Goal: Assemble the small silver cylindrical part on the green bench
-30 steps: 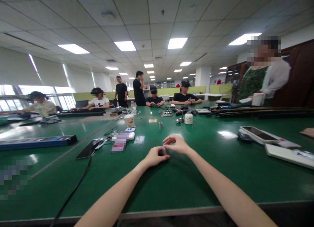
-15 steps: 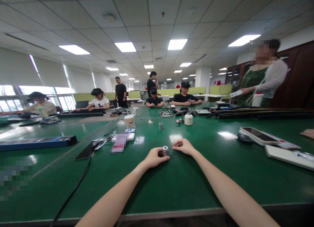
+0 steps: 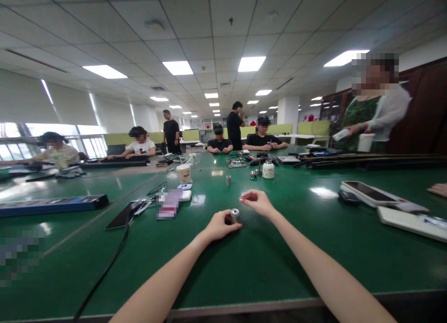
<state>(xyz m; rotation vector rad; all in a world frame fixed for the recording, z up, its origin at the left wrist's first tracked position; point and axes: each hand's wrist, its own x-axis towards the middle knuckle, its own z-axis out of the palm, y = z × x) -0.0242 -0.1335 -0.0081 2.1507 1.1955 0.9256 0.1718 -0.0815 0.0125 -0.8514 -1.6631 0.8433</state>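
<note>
I have my left hand curled around a metal cylinder that stands upright on the green tabletop. My right hand is just beside it, fingertips bunched; from here I cannot tell whether they pinch anything. Cylinder number 2 stands farther off, between a cup and a white jar.

The person's bare left forearm slants inward from the lower left, its left hand curled in a grip, thumb extended on the near side. The bare right forearm angles in from the lower right; the right hand arches, wrist bent, fingertips drawn towards the thumb, apart from the left.
</note>
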